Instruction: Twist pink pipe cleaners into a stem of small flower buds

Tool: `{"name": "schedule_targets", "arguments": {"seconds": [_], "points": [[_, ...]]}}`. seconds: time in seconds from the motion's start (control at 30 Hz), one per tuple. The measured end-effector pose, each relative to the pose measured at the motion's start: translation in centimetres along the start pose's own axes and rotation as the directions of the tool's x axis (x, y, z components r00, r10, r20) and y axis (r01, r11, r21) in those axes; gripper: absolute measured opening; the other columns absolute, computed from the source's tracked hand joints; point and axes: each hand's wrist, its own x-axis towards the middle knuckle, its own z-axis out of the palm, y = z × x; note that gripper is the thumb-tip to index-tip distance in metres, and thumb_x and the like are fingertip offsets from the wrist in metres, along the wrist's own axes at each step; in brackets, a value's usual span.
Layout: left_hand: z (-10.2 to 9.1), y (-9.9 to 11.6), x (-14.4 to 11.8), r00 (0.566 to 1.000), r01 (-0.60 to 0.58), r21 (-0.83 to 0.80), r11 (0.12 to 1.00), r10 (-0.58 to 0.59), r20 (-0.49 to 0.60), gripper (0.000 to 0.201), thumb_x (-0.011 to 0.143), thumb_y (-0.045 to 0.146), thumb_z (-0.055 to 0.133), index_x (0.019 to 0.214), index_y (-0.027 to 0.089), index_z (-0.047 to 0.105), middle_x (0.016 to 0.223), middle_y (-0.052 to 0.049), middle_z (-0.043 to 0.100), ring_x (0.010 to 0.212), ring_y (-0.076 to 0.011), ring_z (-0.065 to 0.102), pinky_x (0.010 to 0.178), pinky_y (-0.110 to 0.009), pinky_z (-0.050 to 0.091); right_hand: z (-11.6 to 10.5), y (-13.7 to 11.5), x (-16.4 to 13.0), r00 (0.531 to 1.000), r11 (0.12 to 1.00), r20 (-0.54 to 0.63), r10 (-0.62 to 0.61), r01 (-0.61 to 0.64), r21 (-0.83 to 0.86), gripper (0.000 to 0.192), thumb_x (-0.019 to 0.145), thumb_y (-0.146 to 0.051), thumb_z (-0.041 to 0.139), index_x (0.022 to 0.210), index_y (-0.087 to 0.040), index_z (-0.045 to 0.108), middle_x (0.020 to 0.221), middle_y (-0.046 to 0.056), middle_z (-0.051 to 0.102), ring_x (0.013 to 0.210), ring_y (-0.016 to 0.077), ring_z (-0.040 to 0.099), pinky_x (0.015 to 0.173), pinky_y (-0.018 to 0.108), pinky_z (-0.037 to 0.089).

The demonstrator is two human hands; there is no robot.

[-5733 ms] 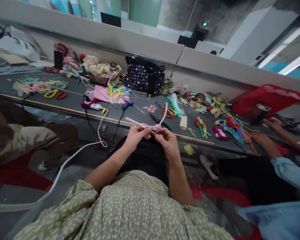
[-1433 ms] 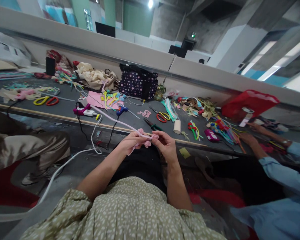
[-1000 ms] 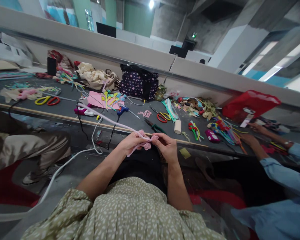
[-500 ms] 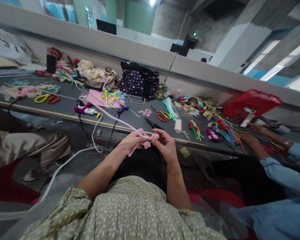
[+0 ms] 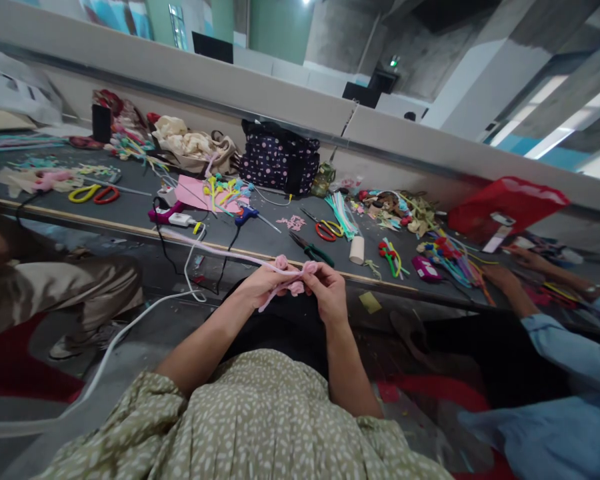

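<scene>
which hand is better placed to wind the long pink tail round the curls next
Probably the left hand: the pink pipe cleaner has its long free tail running out on that side. The right hand pinches the curled end.

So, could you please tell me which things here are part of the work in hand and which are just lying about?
In hand:
- pink pipe cleaner, pinched by the left hand and the right hand

Lying about on the table:
- green-handled pliers
- red and yellow scissors
- glue gun
- polka-dot bag
- roll of tape
</scene>
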Motion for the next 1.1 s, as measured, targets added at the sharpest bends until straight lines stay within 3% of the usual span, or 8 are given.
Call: {"name": "schedule_targets", "arguments": {"seconds": [0.2, 0.43, 0.6, 0.87, 1.1], "points": [[-0.06, -0.05, -0.06, 0.998, 0.047, 0.018, 0.999, -0.048, 0.028, 0.036, 0.069, 0.031, 0.076, 0.062, 0.015, 0.045, 0.052, 0.001, 0.053, 0.05, -0.0112, 0.056, 0.042, -0.02, 0.023, 0.14, -0.12, -0.01, 0.999, 1.0, 0.027, -0.022, 0.022, 0.003, 0.022, 0.073, -0.036, 0.073, 0.076, -0.018, 0.06, 0.077, -0.001, 0.059, 0.052, 0.0064, 0.044, 0.044, 0.019, 0.036], [-0.12, -0.06, -0.2, 0.999, 0.047, -0.038, 0.998, -0.046, 0.025, 0.037, 0.066, 0.029, 0.079, 0.067, 0.017, 0.044, 0.053, 0.004, 0.052, 0.048, -0.0102, 0.054, 0.048, -0.021, 0.034, 0.16, -0.37, 0.06, 0.999, 0.998, 0.042, -0.031, 0.033, -0.047, 0.023, 0.074, -0.035, 0.072, 0.07, -0.018, 0.058, 0.067, -0.004, 0.053, 0.047, 0.0048, 0.038, 0.043, 0.02, 0.031], [-0.46, 0.03, -0.25, 0.997, 0.081, 0.023, 0.996, -0.081, 0.017, 0.033, 0.068, 0.034, 0.078, 0.066, 0.014, 0.052, 0.056, -0.002, 0.059, 0.051, -0.0109, 0.056, 0.049, -0.021, 0.035, 0.29, -0.72, 0.0, 0.999, 0.998, 0.04, -0.007, 0.01, -0.064, 0.027, 0.073, -0.037, 0.073, 0.068, -0.018, 0.056, 0.063, -0.005, 0.052, 0.044, 0.0045, 0.038, 0.041, 0.02, 0.03], [-0.49, 0.28, -0.28, 0.994, 0.01, -0.024, 1.0, -0.007, 0.111, 0.031, 0.063, 0.034, 0.081, 0.063, 0.011, 0.06, 0.057, -0.005, 0.063, 0.052, -0.0121, 0.057, 0.054, -0.023, 0.042, 0.29, -0.76, -0.11, 0.998, 1.0, 0.065, 0.024, -0.024, 0.011, 0.026, 0.072, -0.035, 0.075, 0.067, -0.018, 0.057, 0.055, -0.007, 0.049, 0.04, 0.0044, 0.038, 0.039, 0.019, 0.029], [-0.24, 0.31, -0.29, 0.999, -0.006, -0.006, 1.0, 0.007, 0.036, 0.027, 0.064, 0.034, 0.078, 0.064, 0.011, 0.064, 0.056, -0.005, 0.063, 0.049, -0.0109, 0.055, 0.049, -0.021, 0.038, 0.45, -0.3, 0.01, 0.997, 0.998, 0.055, 0.049, -0.051, 0.041, 0.025, 0.072, -0.037, 0.075, 0.072, -0.018, 0.059, 0.057, -0.006, 0.054, 0.041, 0.0057, 0.042, 0.038, 0.02, 0.033]]}}
